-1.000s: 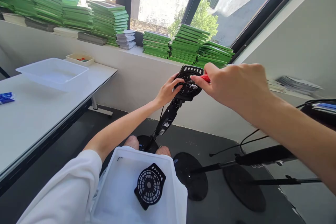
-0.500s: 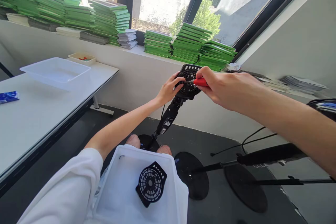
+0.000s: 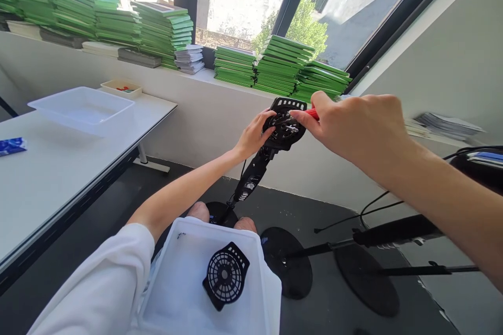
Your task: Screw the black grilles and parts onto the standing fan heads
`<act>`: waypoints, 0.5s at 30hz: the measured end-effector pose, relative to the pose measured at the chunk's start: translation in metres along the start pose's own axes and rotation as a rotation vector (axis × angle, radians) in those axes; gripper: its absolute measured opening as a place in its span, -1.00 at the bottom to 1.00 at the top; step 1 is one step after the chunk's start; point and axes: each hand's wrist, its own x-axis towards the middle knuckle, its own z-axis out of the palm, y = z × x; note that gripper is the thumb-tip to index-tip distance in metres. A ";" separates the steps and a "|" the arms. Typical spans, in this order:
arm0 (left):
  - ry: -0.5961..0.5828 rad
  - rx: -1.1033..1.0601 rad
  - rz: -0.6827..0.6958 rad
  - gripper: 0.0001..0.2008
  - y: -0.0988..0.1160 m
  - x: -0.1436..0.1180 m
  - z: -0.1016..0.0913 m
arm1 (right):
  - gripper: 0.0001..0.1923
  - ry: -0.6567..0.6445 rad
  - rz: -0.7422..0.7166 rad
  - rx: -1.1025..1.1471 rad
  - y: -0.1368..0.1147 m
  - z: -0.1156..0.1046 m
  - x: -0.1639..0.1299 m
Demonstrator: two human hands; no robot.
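Note:
My left hand grips the left side of a small black fan head that sits on a black stem rising from a round base near my knees. My right hand holds a red-handled screwdriver, its metal tip against the middle of the fan head. On my lap rests a white plastic tray with a loose black fan grille lying in it.
A white table at the left carries a clear tray, a small beige box and a blue packet. Stacks of green booklets line the window sill. Two other black fan stands lie on the dark floor at the right.
My right hand has shifted slightly right and up with the screwdriver, its tip staying on the fan head. My left hand keeps its hold.

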 end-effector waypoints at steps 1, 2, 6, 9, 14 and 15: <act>0.009 -0.019 -0.005 -0.59 -0.002 0.002 -0.001 | -0.35 -0.028 -0.022 0.037 0.001 0.000 0.000; 0.012 -0.042 -0.012 -0.54 -0.004 0.005 -0.002 | -0.38 -0.064 -0.057 0.077 0.001 -0.001 0.001; -0.019 -0.142 -0.013 -0.43 -0.013 0.014 -0.005 | -0.38 -0.055 -0.052 0.032 0.001 -0.005 0.001; -0.010 -0.155 -0.006 -0.46 -0.017 0.014 -0.004 | -0.34 0.028 0.006 -0.039 -0.004 -0.008 0.001; -0.044 -0.206 -0.031 -0.34 -0.028 0.015 -0.002 | -0.49 -0.128 -0.181 0.081 -0.007 -0.003 0.002; -0.056 -0.218 -0.032 -0.32 -0.030 0.016 -0.002 | -0.48 -0.127 -0.186 0.078 -0.007 -0.002 0.002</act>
